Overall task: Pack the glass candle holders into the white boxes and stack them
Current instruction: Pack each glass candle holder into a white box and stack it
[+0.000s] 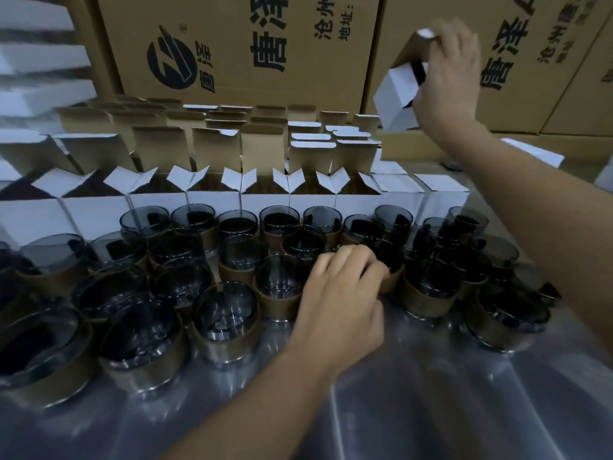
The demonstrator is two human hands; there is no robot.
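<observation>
One white box (396,97) is held tilted in the air by the right hand (447,88), above and to the right of the row of open white boxes (212,202). The fingers are curled round its open end, where a flap is raised. The left hand (345,293) is lowered among the glass candle holders (225,313) that are massed just in front of that row. Its fingers are curled down over one holder, which is largely hidden beneath the palm, so a grip appears to be taken.

The holders are judged fairly heavy for their size, rigid, smooth and breakable, and they stand close enough to knock together. Each is wrapped in a brown card sleeve (225,343), and this is probably the surest place to be gripped, as the bare glass rim is likely slippery. The boxes are thin card, light and easily crushed.

Some two dozen holders can be counted; the blurred edges prevent an exact figure. About seven open boxes are seen in the front row, with two closed boxes (441,189) at its right end and further rows of open ones behind. Large brown cartons (238,44) are stacked behind them all.
</observation>
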